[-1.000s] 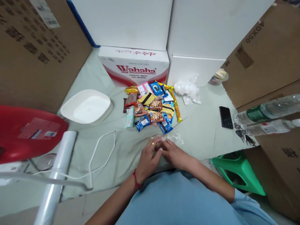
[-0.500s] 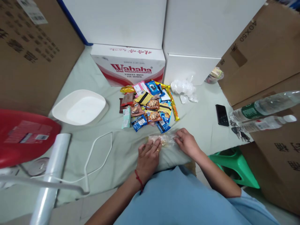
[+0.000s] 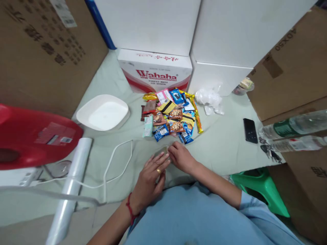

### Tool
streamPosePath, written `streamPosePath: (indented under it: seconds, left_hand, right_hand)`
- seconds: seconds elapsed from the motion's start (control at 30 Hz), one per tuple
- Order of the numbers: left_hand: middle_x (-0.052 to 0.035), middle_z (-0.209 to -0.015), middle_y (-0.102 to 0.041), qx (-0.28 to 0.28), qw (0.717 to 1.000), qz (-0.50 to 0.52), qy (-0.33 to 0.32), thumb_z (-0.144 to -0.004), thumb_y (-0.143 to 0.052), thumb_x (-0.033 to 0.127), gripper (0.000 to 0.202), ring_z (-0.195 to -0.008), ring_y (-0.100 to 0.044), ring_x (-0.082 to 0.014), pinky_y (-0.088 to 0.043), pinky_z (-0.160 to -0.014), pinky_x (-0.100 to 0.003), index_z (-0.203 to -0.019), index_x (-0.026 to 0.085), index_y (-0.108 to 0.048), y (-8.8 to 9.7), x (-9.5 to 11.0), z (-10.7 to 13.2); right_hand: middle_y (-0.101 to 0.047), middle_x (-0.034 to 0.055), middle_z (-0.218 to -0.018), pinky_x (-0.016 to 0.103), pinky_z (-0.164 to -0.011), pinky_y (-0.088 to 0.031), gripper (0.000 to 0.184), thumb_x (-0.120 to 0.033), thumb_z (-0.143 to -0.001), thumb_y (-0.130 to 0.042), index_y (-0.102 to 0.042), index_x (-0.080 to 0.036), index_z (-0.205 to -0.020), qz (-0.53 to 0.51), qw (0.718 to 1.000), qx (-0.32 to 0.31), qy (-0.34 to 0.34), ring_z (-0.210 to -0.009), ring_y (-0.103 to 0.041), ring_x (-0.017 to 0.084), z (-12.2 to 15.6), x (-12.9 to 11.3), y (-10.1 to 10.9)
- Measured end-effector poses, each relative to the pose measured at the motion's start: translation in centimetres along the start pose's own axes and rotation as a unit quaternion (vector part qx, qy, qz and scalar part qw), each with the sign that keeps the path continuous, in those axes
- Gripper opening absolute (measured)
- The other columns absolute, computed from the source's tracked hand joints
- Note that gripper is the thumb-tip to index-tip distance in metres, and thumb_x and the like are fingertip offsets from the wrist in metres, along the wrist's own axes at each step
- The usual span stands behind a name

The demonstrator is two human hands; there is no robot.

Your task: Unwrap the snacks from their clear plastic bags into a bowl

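My left hand [image 3: 150, 173] lies on the green cloth with its fingers stretched toward a small clear-wrapped packet [image 3: 163, 151]. My right hand [image 3: 181, 157] rests with curled fingers on the same packet, covering most of it. A ring shows on my left hand and a red string on that wrist. Just beyond the hands lies a pile of snack packets [image 3: 171, 115] in several colours.
A white square plate [image 3: 103, 112] sits at the left, with a white cable [image 3: 114, 160] and a film roll [image 3: 71, 183] nearer me. A Wahaha box [image 3: 155, 69], crumpled plastic [image 3: 211, 98], a black phone [image 3: 249, 130], keys [image 3: 268, 151], bottles [image 3: 296, 127] and cardboard boxes surround the cloth.
My right hand has moved left from the packet's right end to meet my left hand. The packet, stretched out between the hands before, is now mostly hidden beneath them.
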State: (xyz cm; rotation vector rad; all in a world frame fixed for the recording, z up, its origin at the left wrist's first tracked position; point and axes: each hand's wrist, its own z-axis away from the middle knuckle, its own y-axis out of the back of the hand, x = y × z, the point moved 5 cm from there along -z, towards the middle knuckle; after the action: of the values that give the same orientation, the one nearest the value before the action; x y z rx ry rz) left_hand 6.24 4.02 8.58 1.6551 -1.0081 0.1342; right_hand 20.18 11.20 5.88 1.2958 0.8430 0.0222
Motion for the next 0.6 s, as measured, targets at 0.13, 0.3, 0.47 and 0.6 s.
streamPosePath:
  seconds: [0.13,0.3,0.47,0.6]
  left_hand:
    - [-0.0078,-0.132,-0.070,0.164,0.980,-0.021,0.110,-0.097,-0.050,0.014,0.029,-0.133,-0.060,-0.0224,-0.047,-0.116,-0.047,-0.120,0.024,-0.064,4.2,-2.9,-3.5]
    - [-0.0242,-0.142,-0.053,0.331,0.875,-0.085,0.342,-0.094,-0.055,0.017,0.039,-0.143,-0.044,-0.0298,-0.034,-0.122,-0.053,-0.130,0.003,-0.049,8.0,-11.5,-9.4]
    - [-0.0167,-0.140,-0.057,0.228,0.876,-0.142,0.400,-0.085,-0.067,0.027,0.047,-0.149,-0.026,-0.0498,-0.004,-0.111,-0.086,-0.125,0.008,-0.051,8.3,-18.2,-10.0]
    - [-0.0025,-0.093,-0.069,0.129,0.929,-0.147,0.313,-0.089,-0.052,0.017,0.013,-0.126,-0.053,-0.0420,0.002,-0.097,-0.094,-0.076,0.013,-0.051,8.2,-20.1,-8.9]
  right_hand:
    - [-0.056,0.0155,-0.118,0.042,-0.091,-0.050,0.049,-0.042,-0.088,-0.078,-0.059,-0.015,-0.124,0.051,0.998,-0.001,0.037,-0.107,-0.053,0.029,1.2,-0.5,-0.9]
    - [-0.059,0.0176,-0.116,0.046,-0.086,-0.054,0.041,-0.027,-0.090,-0.075,-0.061,-0.015,-0.127,0.153,0.988,-0.028,0.008,-0.107,-0.053,0.033,0.9,-1.0,-2.1]
    - [-0.061,0.0170,-0.124,0.043,-0.086,-0.054,0.037,-0.013,-0.098,-0.053,-0.060,-0.018,-0.135,0.177,0.984,0.005,0.026,-0.106,-0.053,0.030,1.9,-0.8,-1.1]
    - [-0.061,0.0157,-0.134,0.044,-0.095,-0.052,0.043,-0.008,-0.099,-0.046,-0.060,-0.021,-0.138,0.145,0.985,0.087,0.024,-0.111,-0.053,0.028,3.5,0.4,1.3]
